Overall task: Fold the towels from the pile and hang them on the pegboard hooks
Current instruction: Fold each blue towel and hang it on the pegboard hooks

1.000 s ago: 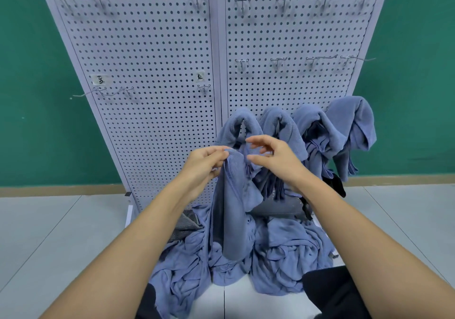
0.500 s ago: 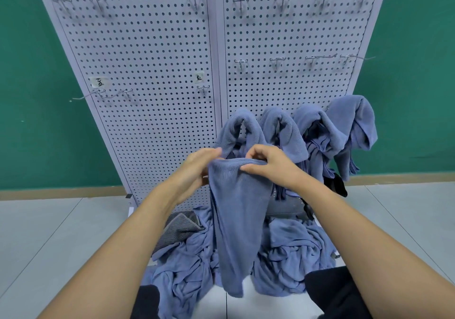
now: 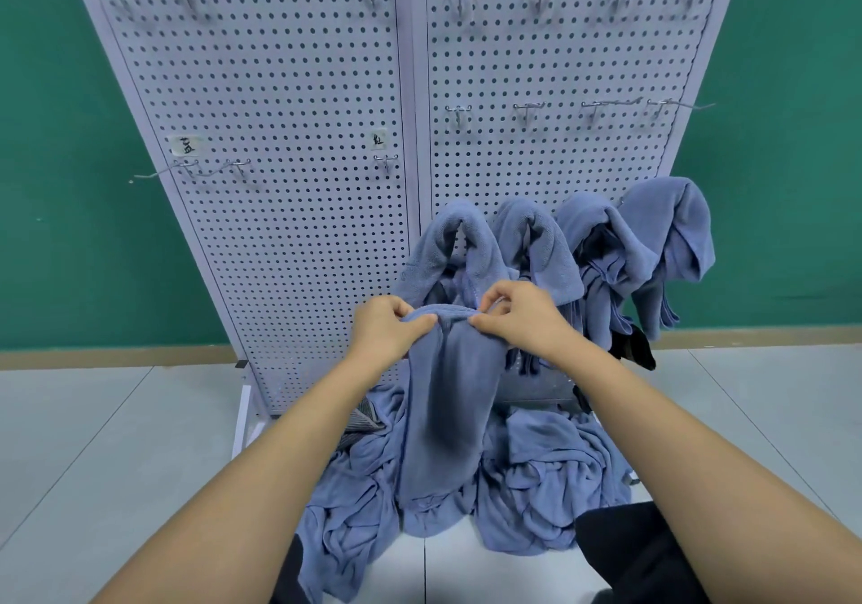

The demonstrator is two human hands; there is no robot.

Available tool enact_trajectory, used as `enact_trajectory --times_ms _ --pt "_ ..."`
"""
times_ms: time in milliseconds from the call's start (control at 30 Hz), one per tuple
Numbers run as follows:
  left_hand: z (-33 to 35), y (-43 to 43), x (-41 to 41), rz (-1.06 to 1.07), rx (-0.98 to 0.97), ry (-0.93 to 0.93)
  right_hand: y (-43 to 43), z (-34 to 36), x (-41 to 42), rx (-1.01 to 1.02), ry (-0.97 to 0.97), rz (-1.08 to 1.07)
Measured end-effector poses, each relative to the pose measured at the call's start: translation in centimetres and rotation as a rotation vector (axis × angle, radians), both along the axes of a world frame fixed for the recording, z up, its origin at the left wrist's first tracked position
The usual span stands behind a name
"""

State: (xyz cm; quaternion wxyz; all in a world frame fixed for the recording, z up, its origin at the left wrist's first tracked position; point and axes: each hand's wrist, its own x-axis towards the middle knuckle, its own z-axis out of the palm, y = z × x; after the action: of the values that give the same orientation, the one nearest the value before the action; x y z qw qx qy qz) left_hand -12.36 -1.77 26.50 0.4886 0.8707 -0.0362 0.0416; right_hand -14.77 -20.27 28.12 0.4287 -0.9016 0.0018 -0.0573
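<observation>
The left grip (image 3: 383, 330) and the right grip (image 3: 522, 319) each pinched the folded top edge of a blue towel (image 3: 443, 407), thumbs in front and close together. The cloth hung down between the forearms onto the pile (image 3: 550, 477) of blue towels on the floor (image 3: 93, 440). Just behind the grips, four hung towels (image 3: 536, 235) sat side by side low on the white pegboard (image 3: 298, 137). Wire hooks (image 3: 527, 111) stood in rows above them.
</observation>
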Motion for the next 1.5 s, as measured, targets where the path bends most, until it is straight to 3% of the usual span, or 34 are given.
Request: enact_trajectory --times_ms 167,300,467,600,733,867,1033,1267,1400,1500 --pt "0.2 -1.0 -0.5 -0.046 -0.35 0.142 2.4 0.3 -0.9 0.526 0.125 -0.013" --pt "1.0 -1.2 -1.1 -0.143 -0.43 0.196 2.9 1.1 -1.5 0.704 0.131 0.01" --pt "1.7 -0.6 -1.7 -0.313 -0.364 0.152 2.1 1.8 -1.9 0.814 0.136 0.062" --pt "1.8 -0.4 -1.4 -0.299 -0.398 0.115 0.9 2.0 -1.7 0.75 0.117 0.069" --pt "2.1 -0.2 -1.0 -0.312 -0.438 0.086 -0.5 2.1 -1.5 0.382 -0.057 0.074" --pt "2.2 -0.5 -0.9 -0.384 -0.46 0.1 -0.9 1.9 -1.4 0.147 0.021 0.229" --pt "2.1 -0.3 -0.6 -0.305 -0.495 0.104 -0.5 1.5 -0.8 0.143 -0.024 0.154" --pt "1.6 0.1 -1.4 -0.222 -0.311 0.13 -0.7 2.1 -0.3 0.168 -0.121 -0.121" --pt "0.8 -1.7 -3.2 -0.228 -0.255 0.17 -0.2 4.5 -0.8 0.189 -0.161 -0.179" --pt "0.0 -4.0 -3.9 -0.213 -0.198 0.095 0.2 7.8 -1.3 0.218 -0.221 -0.167"
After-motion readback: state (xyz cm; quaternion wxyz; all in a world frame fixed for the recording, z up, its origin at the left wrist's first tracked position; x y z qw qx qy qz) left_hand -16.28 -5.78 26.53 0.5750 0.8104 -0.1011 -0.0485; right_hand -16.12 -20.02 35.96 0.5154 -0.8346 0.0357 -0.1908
